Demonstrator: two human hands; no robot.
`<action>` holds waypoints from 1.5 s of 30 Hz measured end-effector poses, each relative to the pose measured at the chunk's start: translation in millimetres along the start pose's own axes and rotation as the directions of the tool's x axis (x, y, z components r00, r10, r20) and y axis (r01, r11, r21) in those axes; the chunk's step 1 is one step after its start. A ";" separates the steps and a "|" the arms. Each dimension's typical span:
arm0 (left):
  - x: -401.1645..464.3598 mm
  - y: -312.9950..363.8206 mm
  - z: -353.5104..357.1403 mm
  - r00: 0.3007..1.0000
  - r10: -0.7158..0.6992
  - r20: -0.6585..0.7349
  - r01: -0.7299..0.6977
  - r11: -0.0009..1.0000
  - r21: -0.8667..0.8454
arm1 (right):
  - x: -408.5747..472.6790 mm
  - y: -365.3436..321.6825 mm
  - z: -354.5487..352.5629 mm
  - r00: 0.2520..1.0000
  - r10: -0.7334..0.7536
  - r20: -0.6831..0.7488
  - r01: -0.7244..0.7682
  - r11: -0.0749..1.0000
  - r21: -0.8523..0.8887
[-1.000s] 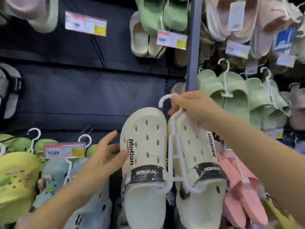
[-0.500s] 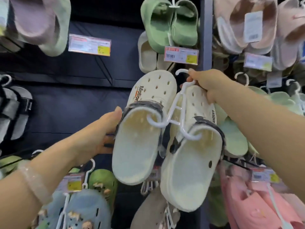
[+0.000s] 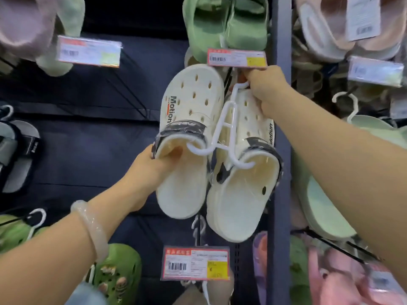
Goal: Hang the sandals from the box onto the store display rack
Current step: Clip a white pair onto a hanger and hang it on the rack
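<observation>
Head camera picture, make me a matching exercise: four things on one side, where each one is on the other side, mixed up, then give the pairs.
Things:
1. cream clogs
2. white hanger
3. bracelet
4. green sandals

Places:
A. on the left wrist
B. top of the rack, above the price tag
C. gripped at its hook by the right hand
D. steadied at the heel opening by the left hand

Pairs: 1-D, 2-C, 3-A, 4-B

Matt cream foam sandals (image 3: pixel 187 119) on a glossy white plastic hanger (image 3: pixel 222 126).
</observation>
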State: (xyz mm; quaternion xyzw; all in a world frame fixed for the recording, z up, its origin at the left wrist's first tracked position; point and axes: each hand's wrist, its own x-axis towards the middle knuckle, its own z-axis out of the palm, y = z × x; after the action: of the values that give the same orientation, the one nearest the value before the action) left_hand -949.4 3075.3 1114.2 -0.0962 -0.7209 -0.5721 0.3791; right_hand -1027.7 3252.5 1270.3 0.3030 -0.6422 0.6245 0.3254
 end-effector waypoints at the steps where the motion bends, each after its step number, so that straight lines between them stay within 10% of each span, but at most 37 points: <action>1: 2.9 -2.3 1.4 1.000 -0.008 -0.007 0.008 1.000 -0.001 | 1.9 1.3 0.6 1.000 -0.009 0.014 0.009 1.000 -0.015; 14: 6.2 -37.3 16.8 0.995 -0.098 0.000 0.098 0.995 0.004 | 7.2 44.3 23.2 0.994 -0.074 0.082 0.098 0.928 -0.360; 24: 0.7 -40.5 19.5 1.000 0.018 0.016 -0.018 0.999 -0.039 | -110.6 68.3 -32.6 0.801 -0.047 0.597 0.412 0.766 -0.493; 32: 1.1 -15.1 31.3 0.962 0.270 0.050 -0.265 0.961 -0.084 | -131.0 92.1 -21.3 0.844 -0.085 0.530 0.452 0.645 -0.616; 45: 75.5 -72.8 41.8 0.993 -0.008 0.120 0.001 0.998 0.059 | -77.4 131.1 23.9 0.860 0.091 0.503 0.353 0.606 -0.713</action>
State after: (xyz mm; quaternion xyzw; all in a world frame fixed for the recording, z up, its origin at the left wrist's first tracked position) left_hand -1061.8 3066.8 1106.6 -0.1175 -0.7593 -0.5446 0.3364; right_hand -1086.1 3232.1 1129.2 0.3257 -0.8843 0.1543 0.2968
